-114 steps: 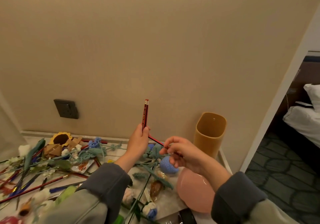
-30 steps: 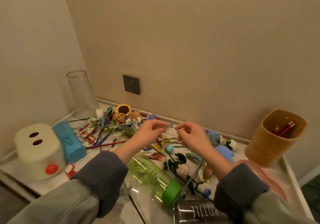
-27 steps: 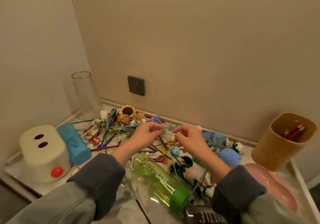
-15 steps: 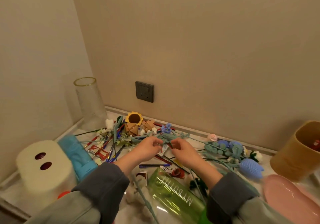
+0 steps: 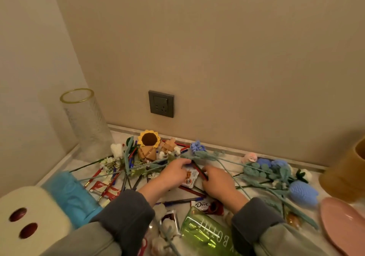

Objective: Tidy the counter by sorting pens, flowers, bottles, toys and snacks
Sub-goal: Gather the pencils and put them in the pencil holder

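Observation:
A pile of pens, crochet flowers and snacks covers the counter (image 5: 59, 168). My left hand (image 5: 170, 174) and my right hand (image 5: 218, 183) reach into its middle, close together. A red and black pencil (image 5: 198, 168) lies slanted between them. My right hand's fingers curl round its near end, and my left hand's fingertips curl at its far end under a green crochet stem (image 5: 209, 156). A small white snack packet (image 5: 190, 178) lies between my thumbs. A tan pen cup (image 5: 347, 168) stands at the right edge.
A tall glass vase (image 5: 87, 121) stands in the back left corner. A green bottle (image 5: 205, 230) lies near me, with a Dove chocolate (image 5: 202, 204) beside it. A pink plate (image 5: 343, 226), a blue crochet tulip (image 5: 303, 194), a sunflower (image 5: 148, 140) and a white plush toy (image 5: 29, 222) are around.
Pencils I held earlier now stand in the tan cup. My view swung left, and both hands dropped into the pile and closed in on a pencil.

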Demonstrator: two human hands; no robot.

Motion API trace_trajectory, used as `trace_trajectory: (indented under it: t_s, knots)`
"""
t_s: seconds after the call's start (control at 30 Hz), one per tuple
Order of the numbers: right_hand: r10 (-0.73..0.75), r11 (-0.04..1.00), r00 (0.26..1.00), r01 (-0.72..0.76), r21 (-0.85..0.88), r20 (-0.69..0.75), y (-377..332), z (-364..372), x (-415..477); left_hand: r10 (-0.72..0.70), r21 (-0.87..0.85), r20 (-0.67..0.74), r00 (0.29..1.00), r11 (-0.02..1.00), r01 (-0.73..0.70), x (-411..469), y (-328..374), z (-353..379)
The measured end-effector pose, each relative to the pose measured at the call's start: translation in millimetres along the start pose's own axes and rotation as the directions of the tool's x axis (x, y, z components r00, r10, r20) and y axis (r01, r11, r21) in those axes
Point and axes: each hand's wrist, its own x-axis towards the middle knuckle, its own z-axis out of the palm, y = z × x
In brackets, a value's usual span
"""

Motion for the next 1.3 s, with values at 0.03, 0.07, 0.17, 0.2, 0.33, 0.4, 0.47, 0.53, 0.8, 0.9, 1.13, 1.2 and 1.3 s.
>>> trace_trajectory:
  t_s: [0.03, 0.07, 0.17, 0.2, 0.33, 0.4, 0.47, 0.53, 0.8, 0.9, 1.13, 1.2, 1.3]
  knots:
    - [0.007, 1.000, 1.000, -0.007, -0.003, 0.001, 1, 1, 1, 0.008, -0.017, -0.006, 1.000, 1.000, -0.008, 3, 0, -1]
    - [0.011, 1.000, 1.000, -0.011, -0.003, 0.006, 2, 1, 3, 0.018, -0.020, -0.014, 1.000, 1.000, -0.018, 6, 0, -3]
    - [0.014, 1.000, 1.000, -0.014, 0.002, 0.017, 3, 1, 5, 0.039, -0.014, -0.032, 0.999, 0.999, -0.039, 12, -2, -7]
    - [0.016, 1.000, 1.000, -0.017, 0.012, 0.011, 3, 0, 5, 0.036, -0.026, -0.035, 0.999, 0.999, -0.037, 13, -2, -8]
    - [0.042, 0.996, 0.999, -0.040, 0.076, -0.019, 2, -4, 2, 0.018, -0.134, -0.131, 0.991, 0.990, -0.036, 15, 2, -6]
    - [0.048, 0.993, 0.998, -0.044, 0.108, -0.037, 2, -5, -2, 0.019, -0.185, -0.245, 0.969, 0.981, -0.066, 15, 6, -9]
    - [0.050, 0.988, 0.997, -0.041, 0.151, -0.054, 2, -6, -5, 0.042, -0.198, -0.338, 0.940, 0.973, -0.115, 13, 10, -14]
    - [0.059, 0.983, 0.995, -0.044, 0.180, -0.075, -1, -9, -7, 0.064, -0.206, -0.397, 0.915, 0.966, -0.157, 7, 14, -21]
    - [0.031, 0.867, 0.991, 0.036, 0.498, -0.127, -36, -30, -10, 0.085, -0.496, -0.194, 0.977, 0.851, -0.172, -18, 32, -43]
    - [-0.065, 0.696, 0.997, 0.069, 0.715, -0.034, -62, -33, -13, 0.162, -0.464, -0.199, 0.967, 0.853, -0.238, -26, 30, -44]
    - [-0.329, 0.779, 0.930, 0.170, 0.603, 0.162, -85, -15, -14, 0.072, -0.443, -0.390, 0.918, 0.859, -0.256, -37, 10, -65]
    - [-0.368, 0.877, 0.902, 0.255, 0.408, 0.227, -84, -8, -11, 0.064, -0.394, -0.429, 0.901, 0.885, -0.250, -39, 4, -74]
    - [-0.384, 0.923, 0.865, 0.366, 0.119, 0.322, -83, 5, -9, 0.080, -0.239, -0.404, 0.911, 0.952, -0.190, -40, -8, -79]
